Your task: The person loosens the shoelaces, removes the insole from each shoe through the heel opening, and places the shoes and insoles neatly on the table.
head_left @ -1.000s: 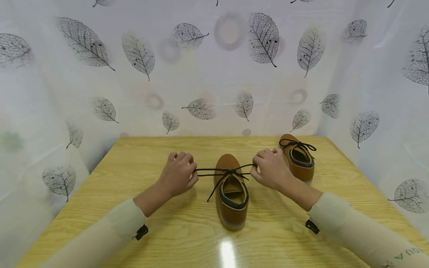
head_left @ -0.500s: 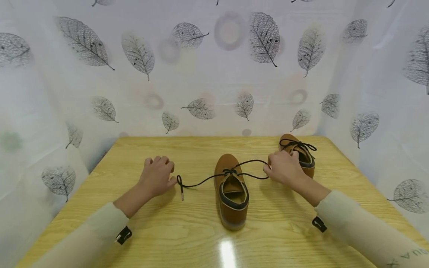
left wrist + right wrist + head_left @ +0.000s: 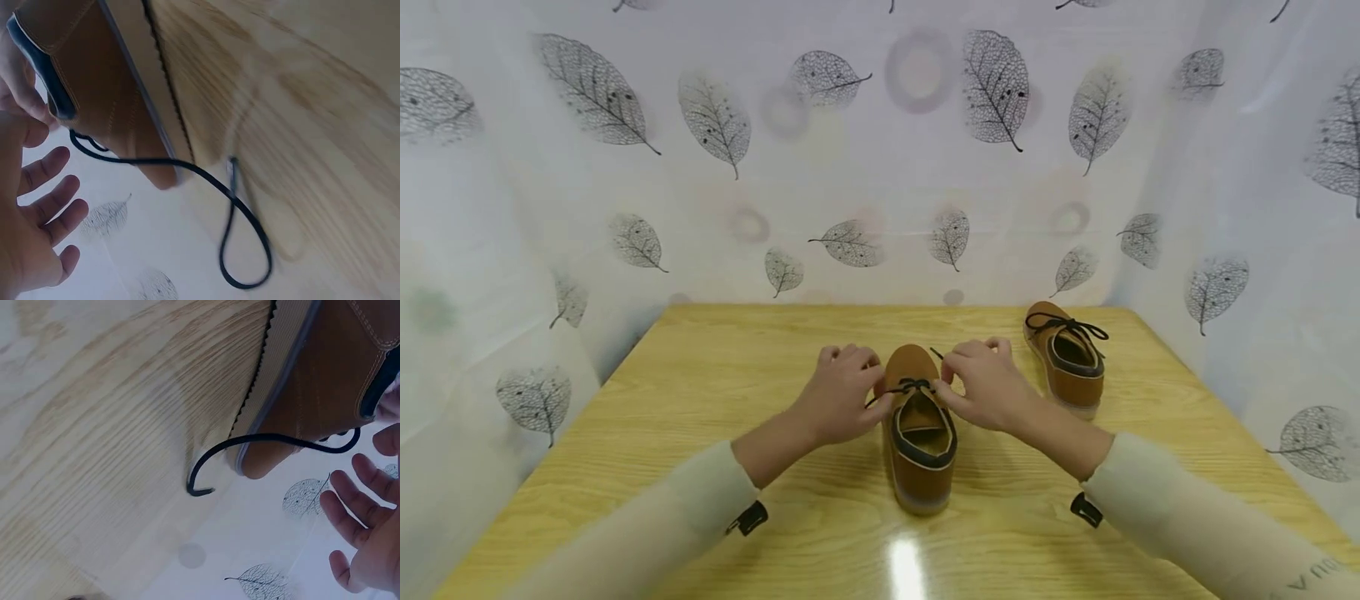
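Observation:
A brown lace-up shoe [image 3: 922, 485] stands mid-table, its heel toward me. A small crossing of its black lace [image 3: 915, 384] sits over the tongue, with no bow loops standing on it. My left hand [image 3: 844, 396] is at the shoe's left side, fingertips right by the lace. In the left wrist view its fingers are relaxed and apart, and one lace end [image 3: 150, 161] trails in a loose curl. My right hand [image 3: 988, 385] hovers at the right side, fingers loosely bent. The other lace end [image 3: 269, 437] hangs free in the right wrist view.
A second brown shoe [image 3: 1075, 385], its black lace tied in a bow, stands at the back right. The wooden table [image 3: 737, 350] reaches back to a pale curtain [image 3: 880, 183] printed with leaves, which also closes off both sides.
The bow's loops were pulled out sideways and came undone. Both hands drew apart, released the laces, and have come back in close to the shoe.

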Action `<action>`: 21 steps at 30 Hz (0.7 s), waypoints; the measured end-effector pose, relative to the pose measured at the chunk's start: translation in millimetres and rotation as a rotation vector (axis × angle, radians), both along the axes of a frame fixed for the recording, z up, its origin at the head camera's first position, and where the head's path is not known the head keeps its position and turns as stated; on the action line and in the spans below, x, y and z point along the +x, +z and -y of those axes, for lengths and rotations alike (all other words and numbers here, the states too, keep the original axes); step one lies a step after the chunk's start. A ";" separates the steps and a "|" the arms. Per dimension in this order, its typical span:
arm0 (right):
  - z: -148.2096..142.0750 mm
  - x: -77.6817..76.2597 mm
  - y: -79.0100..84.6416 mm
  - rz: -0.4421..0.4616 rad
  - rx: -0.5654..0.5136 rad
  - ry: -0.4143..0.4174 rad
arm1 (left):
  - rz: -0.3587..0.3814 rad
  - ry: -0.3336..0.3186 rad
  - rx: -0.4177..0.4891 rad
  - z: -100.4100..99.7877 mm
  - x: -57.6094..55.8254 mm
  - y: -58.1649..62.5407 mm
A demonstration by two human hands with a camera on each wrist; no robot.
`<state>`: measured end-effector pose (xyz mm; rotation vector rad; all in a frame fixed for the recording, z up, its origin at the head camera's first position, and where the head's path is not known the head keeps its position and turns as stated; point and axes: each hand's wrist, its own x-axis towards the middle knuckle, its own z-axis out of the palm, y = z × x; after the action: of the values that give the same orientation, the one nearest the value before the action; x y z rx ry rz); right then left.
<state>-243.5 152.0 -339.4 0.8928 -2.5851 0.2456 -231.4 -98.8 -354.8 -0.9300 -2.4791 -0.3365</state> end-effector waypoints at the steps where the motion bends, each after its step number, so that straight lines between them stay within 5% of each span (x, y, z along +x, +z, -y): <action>1: 2.8 0.8 0.4 -0.010 0.000 0.023 | -0.004 -0.010 -0.006 -6.1 -0.2 1.8; 11: 11.0 -4.6 -10.3 -0.162 0.055 0.178 | -0.061 0.034 -0.237 -39.0 -12.8 5.4; 17: 16.1 -4.4 -13.1 -0.309 0.070 0.134 | -0.229 0.050 -0.320 -41.2 -15.1 1.0; 21: 13.0 -3.1 -14.6 -0.297 0.067 0.072 | -0.308 0.024 -0.292 -35.8 -15.9 -3.5</action>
<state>-246.6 139.0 -354.0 0.9672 -2.3017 0.0412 -247.3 -63.0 -358.3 -0.9808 -2.2844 0.1725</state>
